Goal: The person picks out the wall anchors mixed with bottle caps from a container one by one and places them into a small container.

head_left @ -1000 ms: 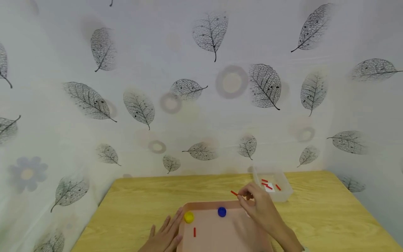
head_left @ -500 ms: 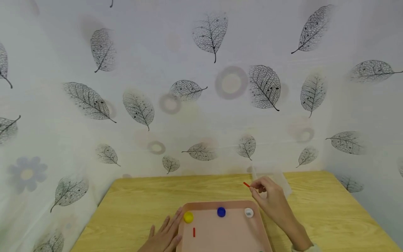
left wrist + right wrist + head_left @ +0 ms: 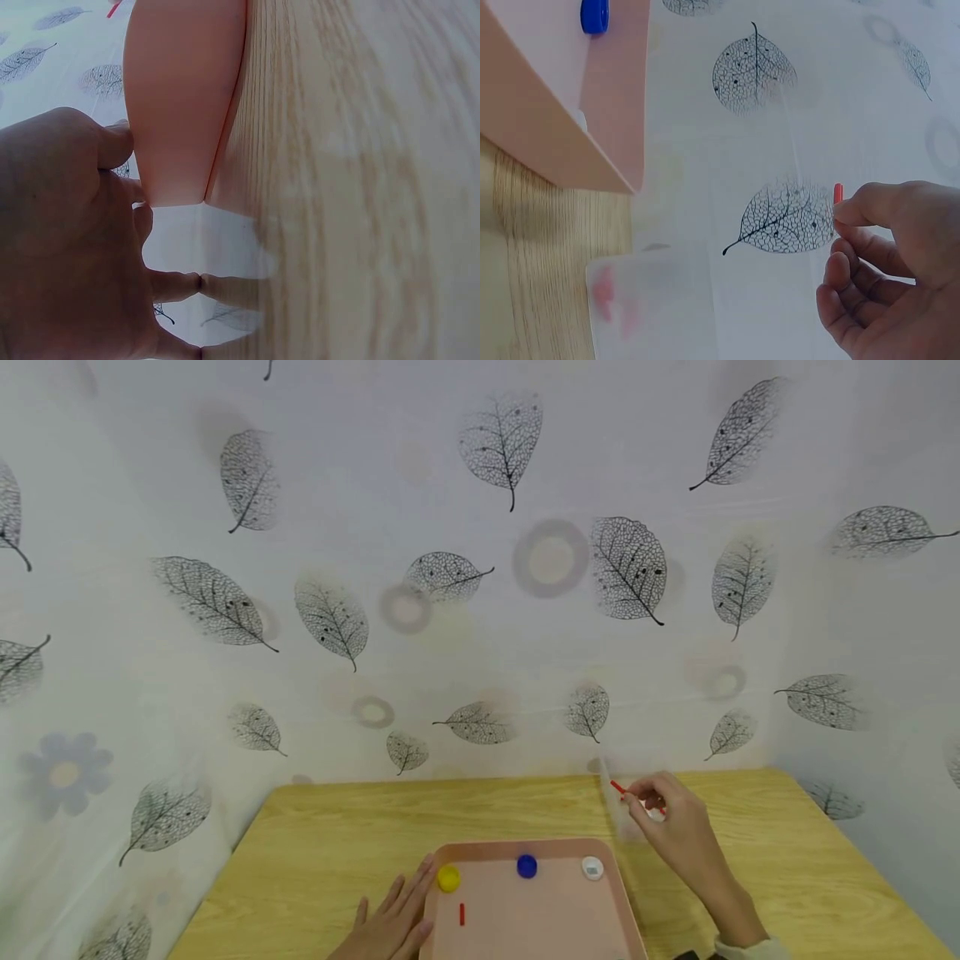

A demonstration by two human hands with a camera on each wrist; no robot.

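Observation:
My right hand (image 3: 675, 831) pinches a short red stick (image 3: 617, 787) between thumb and forefinger, over the translucent box (image 3: 628, 831); in the right wrist view the stick's end (image 3: 838, 193) pokes up past the fingertips. The hand hides much of the box; red shows blurred through its wall (image 3: 660, 300). My left hand (image 3: 390, 918) lies with straight, spread fingers on the table, touching the left wall of the pink tray (image 3: 547, 927). Another red stick (image 3: 462, 914) lies in the tray, below a yellow round cap (image 3: 448, 878).
A blue round cap (image 3: 527, 866) and a white one (image 3: 592, 867) stand along the tray's far side. The wooden table (image 3: 337, 827) ends against a leaf-printed curtain (image 3: 480, 643) at the back. The tray's near edge is out of view.
My right hand has moved right and away from over the tray to the box, still pinching the red stick; the white cap has come into view. My left hand stays in place.

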